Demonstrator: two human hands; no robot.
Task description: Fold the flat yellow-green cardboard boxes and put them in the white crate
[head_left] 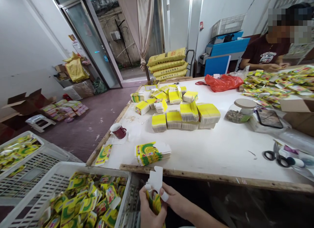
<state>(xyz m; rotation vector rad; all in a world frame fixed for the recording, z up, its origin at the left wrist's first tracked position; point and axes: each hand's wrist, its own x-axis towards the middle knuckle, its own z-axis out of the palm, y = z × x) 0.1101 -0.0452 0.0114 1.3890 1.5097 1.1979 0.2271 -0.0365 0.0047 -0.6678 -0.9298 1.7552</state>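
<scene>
My left hand (150, 211) is wrapped round a small yellow and green carton (156, 203), its white end flaps standing open at the top. My right hand (174, 199) closes on the carton's right side, with the thumb or a finger by a white flap. Something dark and rounded shows in the carton's mouth; I cannot make out what it is. Just beyond my hands, a stack of flat yellow cartons (150, 153) lies at the table's front edge. To the left stands a white plastic crate (83, 169) filled with yellow and green packets (80, 205).
Bundled carton stacks (174, 118) cover the table's middle. A mug (118, 131) stands near the left edge. Scissors (277, 156), a phone (269, 119), a jar (239, 110) and a red bag (223, 83) lie right. Another person (267, 54) sits behind a packet heap (277, 84).
</scene>
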